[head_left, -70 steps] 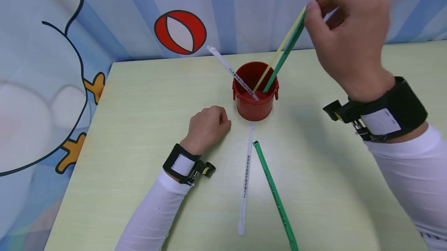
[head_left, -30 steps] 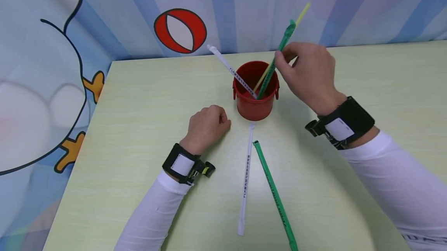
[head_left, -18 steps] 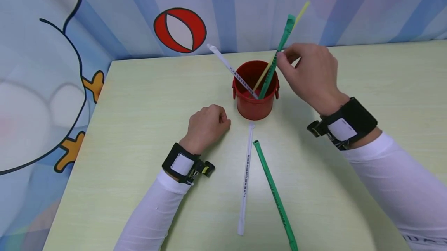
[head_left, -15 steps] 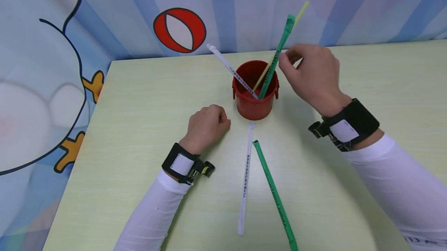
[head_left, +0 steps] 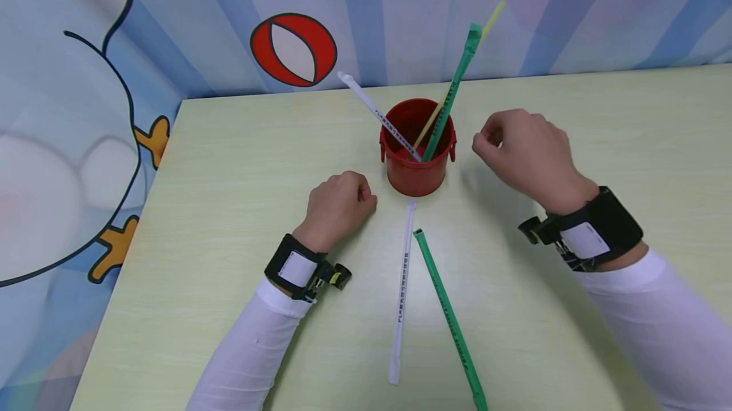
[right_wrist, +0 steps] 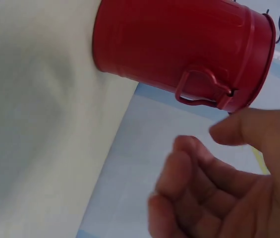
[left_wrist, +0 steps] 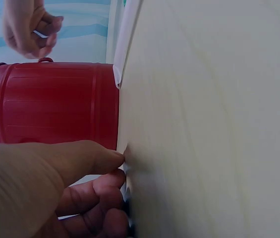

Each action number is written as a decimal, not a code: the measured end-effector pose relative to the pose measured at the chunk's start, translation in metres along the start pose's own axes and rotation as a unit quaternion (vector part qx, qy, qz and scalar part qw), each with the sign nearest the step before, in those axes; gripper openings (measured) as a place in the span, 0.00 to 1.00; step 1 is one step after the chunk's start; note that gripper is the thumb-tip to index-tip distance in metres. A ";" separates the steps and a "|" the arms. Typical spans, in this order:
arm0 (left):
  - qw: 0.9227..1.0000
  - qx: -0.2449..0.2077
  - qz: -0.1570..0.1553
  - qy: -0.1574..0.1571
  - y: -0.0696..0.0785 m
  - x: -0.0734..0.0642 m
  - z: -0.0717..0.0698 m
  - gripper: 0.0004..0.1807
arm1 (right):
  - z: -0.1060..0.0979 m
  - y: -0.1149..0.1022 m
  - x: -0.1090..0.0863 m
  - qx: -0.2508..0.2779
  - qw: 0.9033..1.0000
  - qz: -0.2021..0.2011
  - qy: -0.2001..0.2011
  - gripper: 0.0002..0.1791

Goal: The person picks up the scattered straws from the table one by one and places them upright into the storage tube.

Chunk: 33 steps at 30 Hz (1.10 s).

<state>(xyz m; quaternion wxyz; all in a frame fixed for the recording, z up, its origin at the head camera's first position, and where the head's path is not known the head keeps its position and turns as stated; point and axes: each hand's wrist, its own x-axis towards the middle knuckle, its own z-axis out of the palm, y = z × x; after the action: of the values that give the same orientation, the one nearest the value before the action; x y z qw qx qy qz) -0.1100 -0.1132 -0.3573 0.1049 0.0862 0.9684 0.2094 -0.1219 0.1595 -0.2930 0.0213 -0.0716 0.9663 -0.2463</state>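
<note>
In the head view a red bucket (head_left: 416, 176) with small side handles stands near the back of the table. Leaning in it are a white paper-wrapped straw (head_left: 372, 106), a thin yellow straw (head_left: 493, 20) and a green wrapped straw (head_left: 457, 77). My right hand (head_left: 528, 154) is in the air to the bucket's right, fingers loosely bent; the right wrist view shows a gap between thumb and fingers, with nothing held. My left hand (head_left: 337, 208) rests on the table left of the bucket, fingers loosely curled and holding nothing.
Between the arms lie another white wrapped straw (head_left: 403, 296) and another green wrapped straw (head_left: 448, 309) on the pale table (head_left: 246, 163). A printed blue backdrop (head_left: 423, 17) rises behind the table's back edge and along its left side.
My right hand lowered the green straw into the bucket beside the yellow one, let it go, and drew back to the right and toward me. The left hand stayed put.
</note>
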 end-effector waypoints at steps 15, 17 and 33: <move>1.000 -0.002 -0.006 -0.004 0.001 -0.001 -0.001 0.11 | 0.025 0.023 -0.005 -0.019 0.984 -0.030 -0.177 0.10; 1.000 -0.003 -0.006 -0.005 0.001 0.000 -0.001 0.11 | 0.026 0.024 -0.006 -0.018 0.984 -0.027 -0.177 0.10; 1.000 -0.007 -0.006 -0.004 0.001 0.000 -0.001 0.11 | 0.037 0.031 -0.009 -0.019 0.983 -0.022 -0.179 0.12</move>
<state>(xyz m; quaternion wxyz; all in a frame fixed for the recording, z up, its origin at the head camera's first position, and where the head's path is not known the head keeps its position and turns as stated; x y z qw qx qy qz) -0.1097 -0.1129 -0.3564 0.1106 0.0809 0.9669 0.2151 -0.1139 0.1701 -0.3405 0.1872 -0.1358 0.9496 -0.2116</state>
